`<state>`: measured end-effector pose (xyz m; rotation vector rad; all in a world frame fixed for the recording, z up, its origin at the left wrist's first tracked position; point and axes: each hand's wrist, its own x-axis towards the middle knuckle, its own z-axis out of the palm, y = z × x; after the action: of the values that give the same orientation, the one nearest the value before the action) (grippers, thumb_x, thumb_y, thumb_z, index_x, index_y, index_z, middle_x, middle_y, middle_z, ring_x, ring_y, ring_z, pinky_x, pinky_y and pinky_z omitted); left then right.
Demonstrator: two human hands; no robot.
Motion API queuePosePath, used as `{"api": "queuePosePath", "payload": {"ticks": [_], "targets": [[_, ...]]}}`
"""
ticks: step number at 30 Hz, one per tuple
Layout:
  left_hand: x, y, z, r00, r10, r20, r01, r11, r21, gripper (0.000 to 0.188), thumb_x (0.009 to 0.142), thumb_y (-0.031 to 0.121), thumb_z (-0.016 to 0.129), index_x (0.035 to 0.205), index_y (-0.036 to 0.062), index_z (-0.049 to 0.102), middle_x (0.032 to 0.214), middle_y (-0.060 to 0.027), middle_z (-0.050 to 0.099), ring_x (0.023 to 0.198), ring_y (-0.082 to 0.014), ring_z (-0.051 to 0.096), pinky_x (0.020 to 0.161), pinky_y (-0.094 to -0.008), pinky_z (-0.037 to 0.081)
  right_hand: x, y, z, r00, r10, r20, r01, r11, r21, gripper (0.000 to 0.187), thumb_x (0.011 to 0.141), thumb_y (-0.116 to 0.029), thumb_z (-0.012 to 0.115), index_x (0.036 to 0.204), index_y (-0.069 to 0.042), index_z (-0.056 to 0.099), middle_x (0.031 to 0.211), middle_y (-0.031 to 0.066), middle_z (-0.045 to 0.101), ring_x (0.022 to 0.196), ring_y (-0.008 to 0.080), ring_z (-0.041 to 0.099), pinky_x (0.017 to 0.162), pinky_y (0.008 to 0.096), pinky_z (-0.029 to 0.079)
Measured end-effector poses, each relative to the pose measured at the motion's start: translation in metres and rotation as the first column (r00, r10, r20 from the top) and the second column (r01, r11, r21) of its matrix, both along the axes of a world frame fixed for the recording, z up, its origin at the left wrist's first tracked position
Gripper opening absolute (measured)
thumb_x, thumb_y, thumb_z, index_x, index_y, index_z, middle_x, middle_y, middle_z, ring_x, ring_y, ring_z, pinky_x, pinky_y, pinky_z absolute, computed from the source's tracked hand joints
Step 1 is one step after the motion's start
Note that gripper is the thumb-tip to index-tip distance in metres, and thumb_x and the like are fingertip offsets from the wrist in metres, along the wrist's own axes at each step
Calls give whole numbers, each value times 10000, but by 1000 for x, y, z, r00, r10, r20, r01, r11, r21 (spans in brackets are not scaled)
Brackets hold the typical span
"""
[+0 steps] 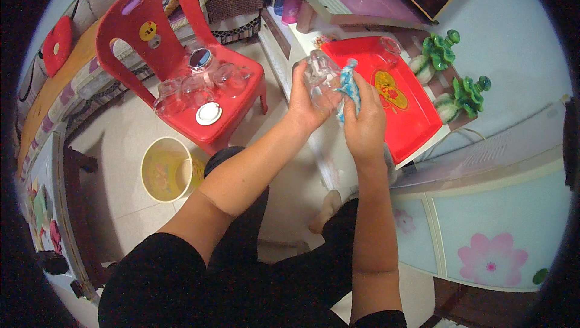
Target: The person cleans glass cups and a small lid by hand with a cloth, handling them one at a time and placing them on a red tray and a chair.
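My left hand [305, 101] grips a clear glass cup [320, 71] in front of me. My right hand [365, 125] presses a blue and white cloth [349, 89] against the cup's side. Both hands hover over the near left edge of a red tray [417, 119] that lies on a low white shelf. One clear glass [389, 45] stands at the tray's far corner.
A red plastic chair [139, 7] at the left carries several clear glasses [181, 92], a glass jug [202, 62] and a white lid [209, 113]. A yellow bucket [151, 152] stands on the tiled floor below it. Two green cabbage-shaped ornaments [450, 68] sit right of the tray.
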<state>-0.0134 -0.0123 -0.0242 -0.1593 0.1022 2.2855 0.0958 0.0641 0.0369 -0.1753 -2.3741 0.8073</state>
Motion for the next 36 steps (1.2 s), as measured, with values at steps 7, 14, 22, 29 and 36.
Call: {"api": "queuePosePath", "payload": {"ticks": [7, 14, 22, 29, 36], "targets": [[4, -4, 24, 976, 123, -182, -124, 992, 6, 538, 816, 533, 531, 1124, 92, 516, 1018, -122, 590, 965, -281, 580, 873, -425, 455, -8, 1, -22, 999, 22, 32, -7, 902, -431, 235, 870, -157, 574, 1033, 12, 556, 840, 74, 596, 749, 142, 571, 696, 299, 469], [11, 0, 26, 923, -43, -381, -3, 993, -119, 578, 841, 501, 547, 1213, 68, 464, 1138, -148, 564, 1064, -293, 548, 902, -387, 438, -9, 19, -30, 997, -78, -12, 37, 596, -802, 215, 844, -179, 587, 929, 17, 573, 814, 46, 589, 705, 126, 540, 645, 293, 443], [16, -1, 33, 616, -126, -777, -463, 740, -487, 643, 844, 461, 588, 1283, 33, 394, 1207, -103, 485, 1122, -185, 457, 934, -329, 363, 10, 60, -24, 973, -231, -5, 166, 716, -678, 206, 790, -170, 595, 841, 29, 582, 710, 78, 586, 636, 157, 544, 605, 333, 438], [18, -5, 24, 332, -379, -864, -444, 745, -498, 623, 834, 394, 622, 1312, 68, 390, 1205, -117, 493, 1120, -211, 479, 938, -341, 382, 28, 64, -20, 950, -308, 57, 310, 897, -316, 227, 761, -185, 611, 863, 17, 592, 709, 178, 602, 654, 308, 597, 628, 407, 453], [27, 5, 29, 420, -472, -775, -353, 702, -619, 522, 824, 336, 631, 1242, 93, 435, 1093, -115, 537, 1021, -197, 535, 840, -335, 443, 43, 68, 1, 924, -350, 152, 368, 923, -113, 300, 780, -252, 635, 918, 11, 590, 776, 223, 617, 741, 393, 609, 660, 443, 461]]}}
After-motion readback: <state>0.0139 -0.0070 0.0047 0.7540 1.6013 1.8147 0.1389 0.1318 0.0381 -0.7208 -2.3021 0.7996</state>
